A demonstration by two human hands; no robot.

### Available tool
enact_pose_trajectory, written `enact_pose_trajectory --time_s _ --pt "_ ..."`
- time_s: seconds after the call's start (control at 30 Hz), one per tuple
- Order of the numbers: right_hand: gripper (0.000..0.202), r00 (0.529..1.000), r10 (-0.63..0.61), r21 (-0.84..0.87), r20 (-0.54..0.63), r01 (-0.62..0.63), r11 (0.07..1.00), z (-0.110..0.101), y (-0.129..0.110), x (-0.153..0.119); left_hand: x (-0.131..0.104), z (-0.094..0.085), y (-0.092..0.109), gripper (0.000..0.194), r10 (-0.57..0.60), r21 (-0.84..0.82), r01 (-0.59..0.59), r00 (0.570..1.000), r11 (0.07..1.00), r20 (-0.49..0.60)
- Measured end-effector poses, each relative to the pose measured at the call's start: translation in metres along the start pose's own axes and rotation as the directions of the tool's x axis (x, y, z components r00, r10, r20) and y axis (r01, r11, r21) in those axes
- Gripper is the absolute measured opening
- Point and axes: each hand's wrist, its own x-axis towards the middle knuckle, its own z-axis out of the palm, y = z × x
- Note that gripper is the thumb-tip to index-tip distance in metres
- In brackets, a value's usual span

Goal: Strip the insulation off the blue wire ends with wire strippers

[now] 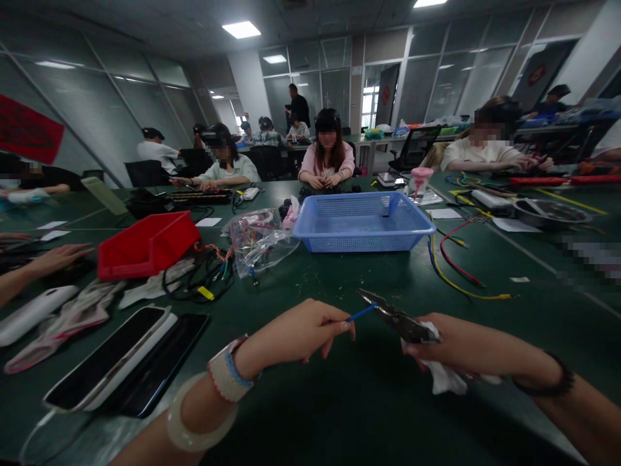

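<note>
The left hand [295, 336] pinches a short blue wire [361, 313] between thumb and fingertips, holding it level so that its free end points straight at the tool. The right hand [456, 346] is closed around the handles of a pair of pliers [392, 317], a white cloth [444, 375] bunched in the same grip, perhaps as padding against the handles. The pliers' nose meets the tip of the wire just above the dark green table [339, 401], close in front of the person, where both hands can steady each other.

Beyond them stands a blue basket [363, 223], within arm's reach at the middle of the table. To its left lie a clear bag of coloured wires [257, 243] and a red bin [148, 246]; to its right, loose red and yellow cables [460, 275] trail over the table. Two phones [126, 359] lie side by side near the left wrist, out of the working space. Other people sit at work along the far edge.
</note>
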Motion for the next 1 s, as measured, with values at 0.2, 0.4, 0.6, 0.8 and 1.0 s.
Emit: enact_pose_trajectory --time_s 0.2,0.4,0.6,0.8,1.0 --pt "0.036 0.975 -0.061 0.382 0.215 -0.027 0.924 0.015 0.01 0.008 0.007 0.015 -0.012 0.037 0.106 0.051 -0.104 0.994 0.993 -0.04" --pt "0.033 0.969 -0.039 0.692 0.244 -0.146 0.707 0.029 0.018 0.019 0.021 0.025 -0.024 0.035 0.197 0.177 -0.16 0.957 0.971 -0.214" --pt "0.044 0.949 -0.057 0.803 0.311 -0.23 0.549 0.028 0.016 0.021 0.024 0.028 -0.031 0.028 0.271 0.259 -0.183 0.892 0.948 -0.362" --pt "0.048 0.947 -0.04 0.809 0.318 -0.249 0.532 0.022 0.024 0.019 0.019 0.02 -0.031 0.027 0.282 0.319 -0.157 0.874 0.935 -0.395" --pt "0.053 0.931 -0.062 0.82 0.359 -0.283 0.497 0.017 0.024 0.018 0.019 0.012 -0.026 0.028 0.36 0.511 -0.143 0.862 0.848 -0.356"
